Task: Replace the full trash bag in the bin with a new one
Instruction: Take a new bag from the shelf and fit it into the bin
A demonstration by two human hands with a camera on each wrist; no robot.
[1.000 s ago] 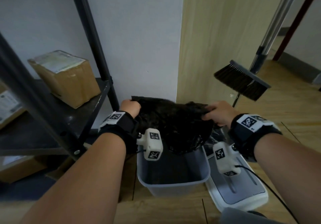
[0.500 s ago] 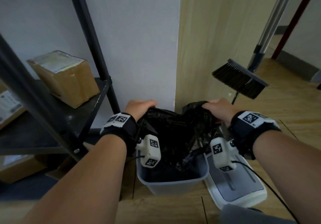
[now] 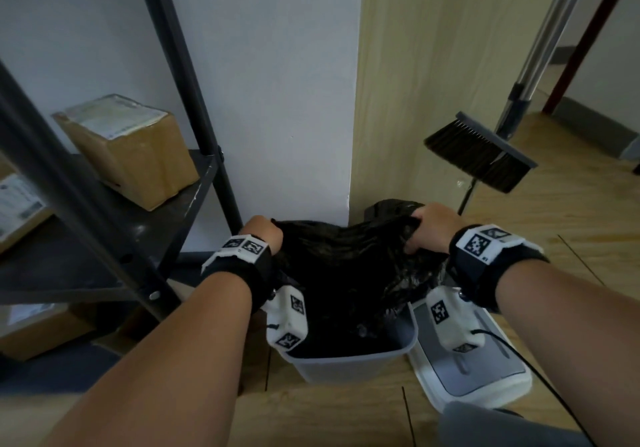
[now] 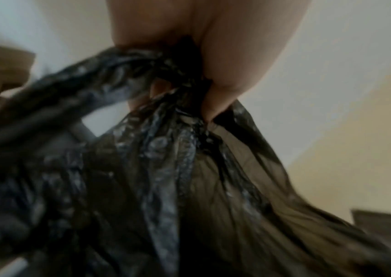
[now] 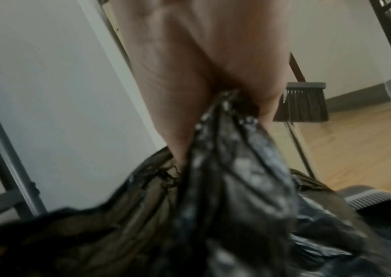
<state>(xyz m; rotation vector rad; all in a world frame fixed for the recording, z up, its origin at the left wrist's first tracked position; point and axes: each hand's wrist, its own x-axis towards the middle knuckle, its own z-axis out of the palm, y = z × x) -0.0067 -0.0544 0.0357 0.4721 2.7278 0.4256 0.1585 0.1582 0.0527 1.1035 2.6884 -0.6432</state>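
- Compared with a second ago, pulling the black trash bag (image 3: 346,266) wider and flatter across the bin mouth, with both fists sitting further apart and the plastic stretching taut between them instead of bunching in the middle.
- Gripping the bag's left edge in the left hand (image 3: 261,233), just left of frame centre; in the left wrist view, clamping fingers (image 4: 227,61) tightly round a twisted bunch of plastic (image 4: 166,131).
- Gripping the bag's right edge in the right hand (image 3: 433,226), centre right of the frame; in the right wrist view, pinching a gathered fold (image 5: 227,168) between curled fingers (image 5: 178,84).
- Hanging the lower part of the bag down inside the grey bin (image 3: 349,363), low in the frame's centre, standing on the wooden floor (image 3: 571,224).
- Lying flat just right of the bin, at lower right: a white and grey bin lid (image 3: 485,374).
- Leaning at upper right: a broom (image 3: 481,150) with dark bristles and a metal handle.
- Standing at left: a dark metal shelf (image 3: 173,204) bearing a cardboard box (image 3: 128,148).
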